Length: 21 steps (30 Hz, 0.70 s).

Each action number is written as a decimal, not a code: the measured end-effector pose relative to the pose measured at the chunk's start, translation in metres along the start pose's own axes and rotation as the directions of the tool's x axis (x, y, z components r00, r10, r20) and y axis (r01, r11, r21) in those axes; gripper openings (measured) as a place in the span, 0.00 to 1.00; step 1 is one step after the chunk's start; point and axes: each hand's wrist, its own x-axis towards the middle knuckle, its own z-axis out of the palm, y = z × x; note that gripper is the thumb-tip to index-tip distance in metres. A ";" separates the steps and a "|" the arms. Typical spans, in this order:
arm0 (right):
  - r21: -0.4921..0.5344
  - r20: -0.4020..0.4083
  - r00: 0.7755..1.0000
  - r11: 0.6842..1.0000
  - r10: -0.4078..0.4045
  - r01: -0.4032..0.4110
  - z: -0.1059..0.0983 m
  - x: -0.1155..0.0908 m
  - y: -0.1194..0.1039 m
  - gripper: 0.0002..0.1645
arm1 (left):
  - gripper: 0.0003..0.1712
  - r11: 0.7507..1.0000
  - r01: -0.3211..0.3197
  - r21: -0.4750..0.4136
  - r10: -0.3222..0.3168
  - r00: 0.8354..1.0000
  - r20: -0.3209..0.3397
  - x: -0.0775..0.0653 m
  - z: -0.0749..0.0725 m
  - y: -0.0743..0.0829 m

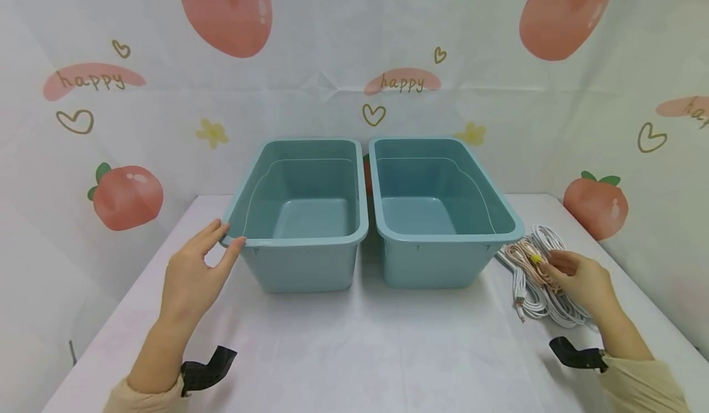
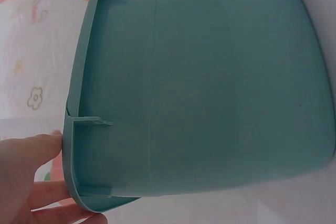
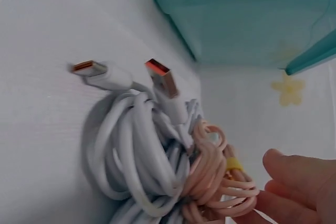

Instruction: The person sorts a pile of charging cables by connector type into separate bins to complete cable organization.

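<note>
Two blue-green plastic bins stand side by side, a left bin (image 1: pixel 301 250) and a right bin (image 1: pixel 437 250). At the left bin's near left corner, my left hand (image 1: pixel 191 274) touches the rim, thumb at the front and fingers at the side. In the left wrist view the thumb and fingertips lie along that rim (image 2: pixel 69 161). Beside the right bin lies a pile of coiled white cables (image 1: pixel 554 302) with a pink cable bundle (image 3: pixel 202 166) tied in yellow. My right hand (image 1: pixel 584 280) reaches the pink bundle, fingers at its far side and thumb apart from it.
Both bins show bare bottoms. White USB plugs (image 3: pixel 163 77) stick out of the cable pile. A white-covered table (image 1: pixel 388 351) lies under everything, with a printed cloth backdrop (image 1: pixel 310 44) behind. Black wrist mounts (image 1: pixel 207 370) sit on both forearms.
</note>
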 end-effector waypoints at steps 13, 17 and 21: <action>-0.001 -0.009 0.998 0.998 0.067 -0.067 0.004 -0.001 0.002 0.23 | 0.28 1.000 -0.013 -0.002 0.013 0.999 -0.031 0.001 0.002 0.000; -0.004 -0.029 0.998 0.998 0.064 -0.064 0.004 -0.001 0.002 0.21 | 0.28 1.000 -0.010 -0.004 0.009 1.000 -0.028 0.001 0.002 0.000; -0.006 -0.050 0.997 0.998 0.059 -0.059 0.004 -0.002 0.002 0.21 | 0.28 1.000 -0.007 0.000 0.007 1.000 -0.025 0.000 0.002 -0.001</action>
